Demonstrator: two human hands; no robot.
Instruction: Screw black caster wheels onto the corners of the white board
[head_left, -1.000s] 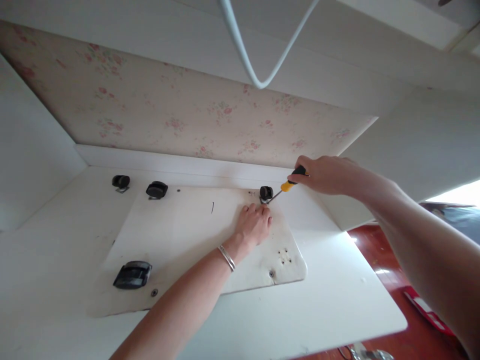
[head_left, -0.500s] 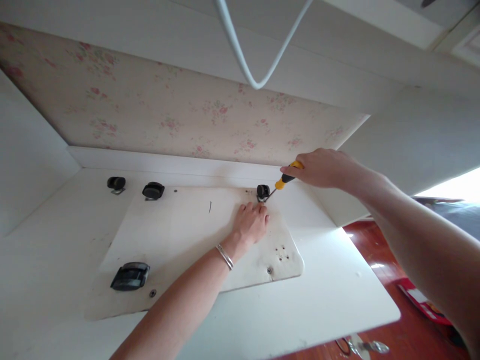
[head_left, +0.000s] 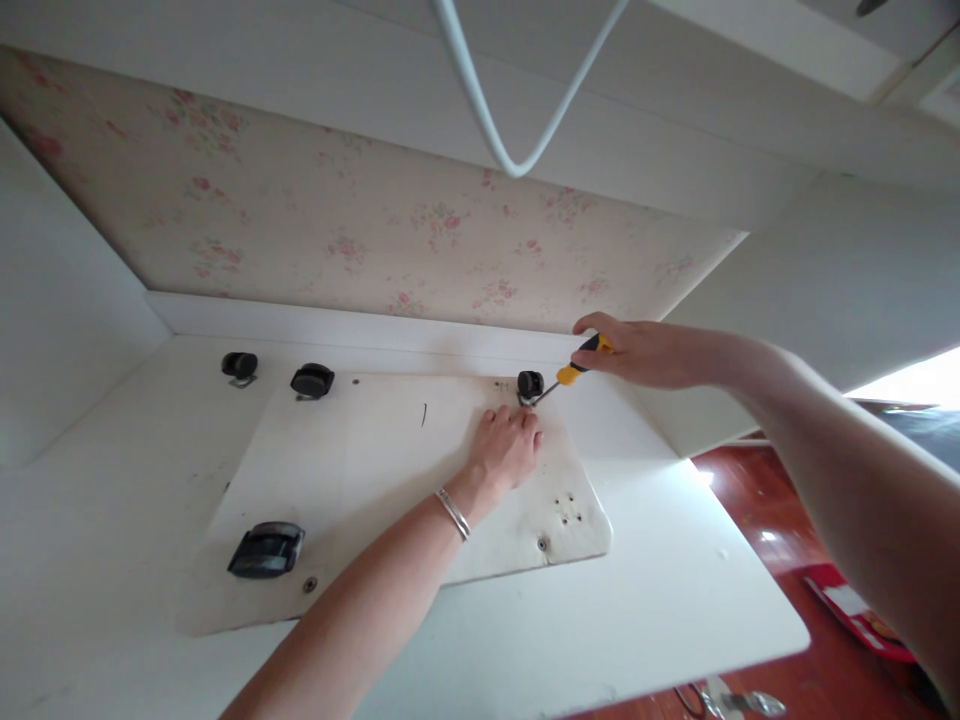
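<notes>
— Compared with half a second ago, the right hand (head_left: 637, 352) opens wider around the screwdriver (head_left: 571, 375), its forefinger standing clear of the handle.

— Does it let go?

— Apparently not: a loose grasp holds the black-and-yellow handle, right of the frame's centre, while the shaft slants down to the base of a black swivel caster (head_left: 531, 383).

— And the left hand (head_left: 505, 447)?

— Its bent fingers lie just beside that base; whether they pinch it, nobody can tell.

— What's the risk?

— With so slack and slanted a hold, the tip could skid out and jab those fingers.

— And around them?

— Scuffed white board (head_left: 382, 470) on a white desktop (head_left: 637, 610), floral wallpaper (head_left: 450, 250) above, reddish floor (head_left: 750, 510) lower right.
</notes>
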